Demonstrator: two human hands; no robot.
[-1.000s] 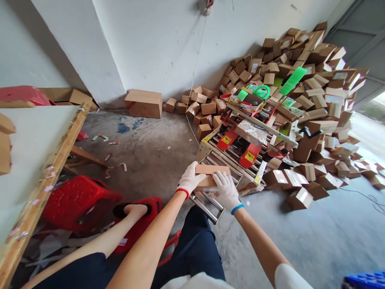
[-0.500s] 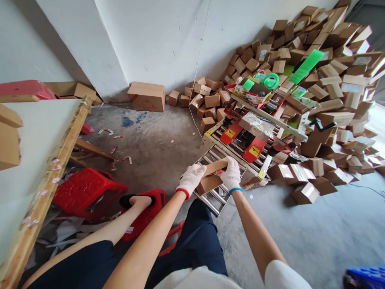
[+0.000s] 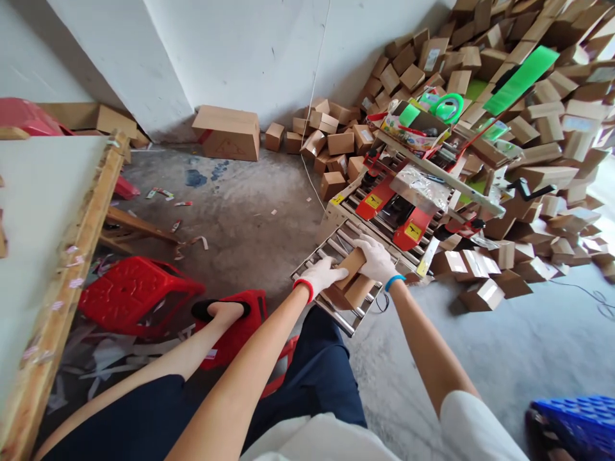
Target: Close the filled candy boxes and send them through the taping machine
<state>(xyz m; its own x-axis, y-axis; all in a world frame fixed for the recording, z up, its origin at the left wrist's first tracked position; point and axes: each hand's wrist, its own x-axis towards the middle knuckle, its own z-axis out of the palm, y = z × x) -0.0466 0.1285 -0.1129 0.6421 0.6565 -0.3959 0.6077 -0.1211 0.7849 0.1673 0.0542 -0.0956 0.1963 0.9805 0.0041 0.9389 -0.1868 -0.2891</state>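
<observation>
So, the small carton is just below centre frame, held between the left hand and right hand, on or just above the roller track (can't tell which). Looks like its long axis slants lower left to upper right. Left's on the left side, right's over the upper-right side, so neither is nearer. Versus half a second ago, the carton's turned steeper and the red bit inside no longer shows.
</observation>
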